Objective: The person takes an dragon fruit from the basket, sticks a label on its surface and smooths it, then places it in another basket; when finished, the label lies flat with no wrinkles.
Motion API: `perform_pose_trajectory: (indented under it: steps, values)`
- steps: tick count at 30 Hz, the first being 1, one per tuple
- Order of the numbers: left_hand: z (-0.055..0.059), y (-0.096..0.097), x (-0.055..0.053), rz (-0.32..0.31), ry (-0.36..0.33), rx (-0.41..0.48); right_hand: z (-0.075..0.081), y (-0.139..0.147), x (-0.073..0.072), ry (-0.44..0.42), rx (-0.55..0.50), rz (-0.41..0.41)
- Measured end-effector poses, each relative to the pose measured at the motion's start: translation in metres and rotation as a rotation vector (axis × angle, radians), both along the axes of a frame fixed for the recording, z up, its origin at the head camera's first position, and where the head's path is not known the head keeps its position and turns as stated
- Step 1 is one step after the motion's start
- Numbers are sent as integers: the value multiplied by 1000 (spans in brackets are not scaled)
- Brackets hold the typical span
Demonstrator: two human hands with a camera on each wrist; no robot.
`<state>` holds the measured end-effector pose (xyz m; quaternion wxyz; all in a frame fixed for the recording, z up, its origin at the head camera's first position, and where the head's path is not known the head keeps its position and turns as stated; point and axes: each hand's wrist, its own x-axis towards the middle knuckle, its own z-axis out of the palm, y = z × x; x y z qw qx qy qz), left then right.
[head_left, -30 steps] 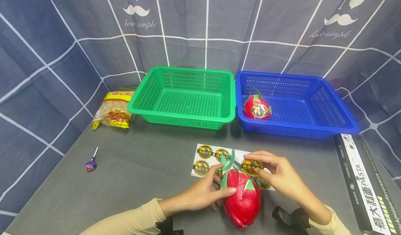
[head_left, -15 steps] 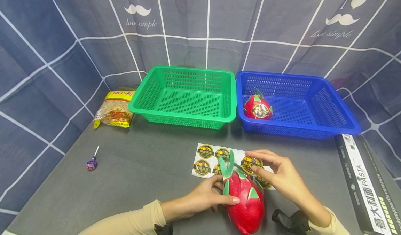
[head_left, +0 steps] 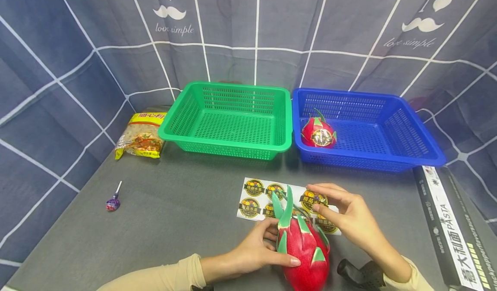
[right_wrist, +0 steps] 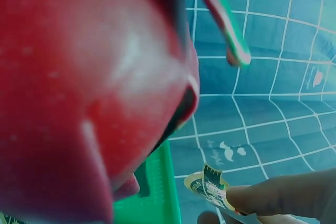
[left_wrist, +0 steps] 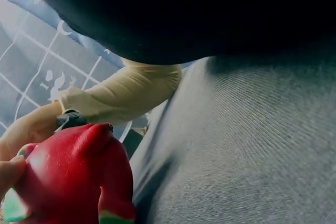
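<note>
My left hand holds a red dragon fruit with green leaf tips from its left side, thumb on top. The same fruit fills the lower left of the left wrist view. Just above and right of it, my right hand pinches a round black-and-gold sticker between thumb and fingers. In the right wrist view the sticker curls at its edge, off the fruit's surface. Behind the fruit lies a white sticker sheet with several similar labels, partly hidden by leaves and fingers.
A green basket stands at the back, beside a blue basket containing another dragon fruit with a label. A yellow pasta bag and a lollipop lie left. A long pasta box lies along the right.
The left hand has drawn the dragon fruit toward the person and slightly right, uncovering more of the sheet. The right hand has barely shifted, still pinching the sticker.
</note>
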<state>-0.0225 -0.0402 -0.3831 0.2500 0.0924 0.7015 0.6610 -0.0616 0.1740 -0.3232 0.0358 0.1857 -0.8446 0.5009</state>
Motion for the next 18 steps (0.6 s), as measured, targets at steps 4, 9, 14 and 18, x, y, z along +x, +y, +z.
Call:
perform_pose_trajectory:
  steps: [4, 9, 14, 18]
  values:
    - [3, 0, 4, -2, 29, -3, 1, 0, 2, -2, -11, -7]
    - [3, 1, 3, -59, -1, 123, 2, 0, 5, 30, -65, 23]
    - [1, 0, 1, -64, -8, 133, 4, -2, 9, 42, -128, 51]
    - [1, -1, -3, -37, 9, 88, 7, -4, 13, 30, -188, 43]
